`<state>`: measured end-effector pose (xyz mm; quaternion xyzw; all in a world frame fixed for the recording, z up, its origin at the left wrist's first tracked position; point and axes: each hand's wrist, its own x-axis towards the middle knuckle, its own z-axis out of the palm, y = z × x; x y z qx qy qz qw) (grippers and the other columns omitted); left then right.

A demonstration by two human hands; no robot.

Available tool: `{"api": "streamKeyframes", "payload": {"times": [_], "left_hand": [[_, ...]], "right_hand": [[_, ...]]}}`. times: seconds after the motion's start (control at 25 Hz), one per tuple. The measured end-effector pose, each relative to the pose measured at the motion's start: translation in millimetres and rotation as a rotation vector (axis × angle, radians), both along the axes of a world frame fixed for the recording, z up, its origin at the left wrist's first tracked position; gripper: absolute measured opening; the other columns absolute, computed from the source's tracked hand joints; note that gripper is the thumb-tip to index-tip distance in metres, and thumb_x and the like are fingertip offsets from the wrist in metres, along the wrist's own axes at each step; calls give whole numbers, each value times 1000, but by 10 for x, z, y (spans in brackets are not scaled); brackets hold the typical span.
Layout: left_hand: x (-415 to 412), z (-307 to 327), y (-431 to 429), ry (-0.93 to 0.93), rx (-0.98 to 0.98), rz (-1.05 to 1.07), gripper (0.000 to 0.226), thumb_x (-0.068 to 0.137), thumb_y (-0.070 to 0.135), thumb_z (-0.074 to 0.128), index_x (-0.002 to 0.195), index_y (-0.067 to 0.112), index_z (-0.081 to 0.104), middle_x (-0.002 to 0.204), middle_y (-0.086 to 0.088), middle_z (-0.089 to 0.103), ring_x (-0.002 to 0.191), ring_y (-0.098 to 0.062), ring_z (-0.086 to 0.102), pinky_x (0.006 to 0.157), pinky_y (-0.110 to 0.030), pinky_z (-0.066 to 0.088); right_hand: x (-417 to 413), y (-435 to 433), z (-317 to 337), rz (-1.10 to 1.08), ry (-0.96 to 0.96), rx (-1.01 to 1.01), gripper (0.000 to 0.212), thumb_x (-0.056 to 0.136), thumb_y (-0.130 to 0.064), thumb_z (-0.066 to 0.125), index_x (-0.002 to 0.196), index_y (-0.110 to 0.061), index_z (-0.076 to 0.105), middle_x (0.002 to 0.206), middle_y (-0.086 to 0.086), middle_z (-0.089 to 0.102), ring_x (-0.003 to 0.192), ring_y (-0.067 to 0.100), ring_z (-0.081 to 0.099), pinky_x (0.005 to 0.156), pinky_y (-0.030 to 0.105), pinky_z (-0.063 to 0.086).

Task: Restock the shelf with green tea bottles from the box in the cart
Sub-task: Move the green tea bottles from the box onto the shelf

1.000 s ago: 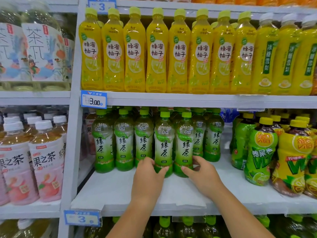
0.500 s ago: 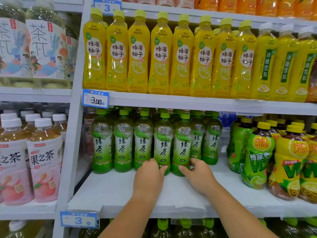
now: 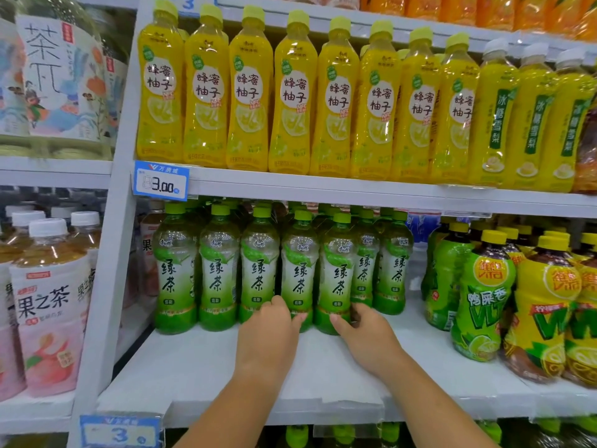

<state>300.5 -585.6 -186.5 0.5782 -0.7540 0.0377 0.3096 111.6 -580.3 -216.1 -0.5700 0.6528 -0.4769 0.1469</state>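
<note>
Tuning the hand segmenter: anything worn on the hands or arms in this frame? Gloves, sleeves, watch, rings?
Nothing worn that shows. The left hand and right hand are bare: no gloves, and no rings on the parts in view. The forearms are bare down to the bottom edge of the frame, with no sleeve, cuff, watch or band in sight. Anything higher up the arms is out of frame.

My left hand (image 3: 268, 334) covered the base of one clear plastic green tea bottle (image 3: 298, 273); my right hand's (image 3: 368, 337) fingertips lay hidden behind the neighbouring bottle (image 3: 337, 276). Rear rows (image 3: 323, 210) were mostly screened.
</note>
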Motion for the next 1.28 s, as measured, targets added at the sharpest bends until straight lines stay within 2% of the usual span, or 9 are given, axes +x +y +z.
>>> {"api": "streamKeyframes", "payload": {"times": [0.08,0.28,0.52,0.76,1.04,1.16,1.28], "left_hand": [[10,-7,13,20,-8,-1,39,102,55,43,108,18,52,108,1,65,100,-19,65,70,-28,43],[60,-38,34,58,-2,-11,35,101,51,48,110,18,54,108,1,64,101,-19,64,76,-30,48],[70,-19,74,33,-11,-17,35,101,52,49,110,18,56,107,1,64,101,-19,64,76,-30,47],[89,-19,48,62,11,-51,31,100,49,51,108,20,57,104,3,63,99,-19,64,76,-32,49],[112,-26,90,120,29,-88,23,99,43,50,104,21,56,98,5,59,91,-18,61,76,-31,52],[125,-37,89,190,59,-115,22,97,41,52,102,20,55,96,4,59,87,-18,60,74,-34,52],[172,-15,54,391,165,-143,23,92,42,59,105,22,61,94,11,60,88,-16,60,76,-33,52]], "right_hand": [[-9,-23,-10,-8,-19,-5,20,89,-43,69,106,-32,67,103,-17,71,98,6,66,93,36,54],[7,-12,-10,-15,62,35,31,88,-56,59,109,-34,67,104,-17,71,99,10,65,93,38,54],[29,56,32,-10,91,53,27,95,-48,57,114,-31,65,108,-12,70,101,14,63,91,35,51],[-12,19,28,15,94,78,31,96,-46,56,122,-31,63,115,-12,69,105,14,63,95,38,51],[19,78,65,-19,40,70,22,95,-42,60,113,-33,68,106,-19,70,100,6,65,87,29,50],[22,100,79,-16,-24,41,20,96,-36,61,112,-29,71,105,-18,72,100,4,66,89,28,51],[35,149,117,-15,-28,41,21,97,-34,61,113,-26,72,106,-17,73,101,4,66,89,27,50]]}}
